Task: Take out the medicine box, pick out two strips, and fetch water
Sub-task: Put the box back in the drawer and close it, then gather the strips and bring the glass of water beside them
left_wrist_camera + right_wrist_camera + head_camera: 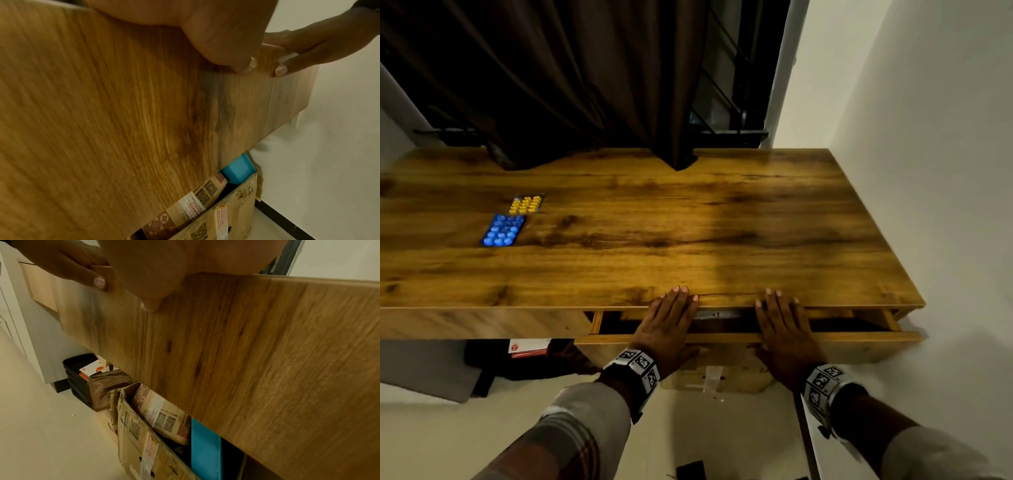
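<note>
Two pill strips lie on the left of the wooden desk [688, 222]: a yellow strip [526, 204] and, just in front of it, a blue strip [503, 230]. Under the desk's front edge a drawer [859, 337] stands slightly open. My left hand [671, 318] and right hand [782, 325] lie flat over the drawer front, fingers straight and reaching the desk's edge. The wrist views show both thumbs, the left [244, 65] and the right [152, 303], pressed against the drawer front [123, 113]. A pale object [717, 314] shows in the gap; I cannot tell what it is.
Under the desk stand cardboard boxes [139, 434], a blue container [205, 451] and a black bin [76, 369] holding a red and white packet. A dark curtain [585, 85] hangs behind the desk. A white wall [945, 205] runs along the right.
</note>
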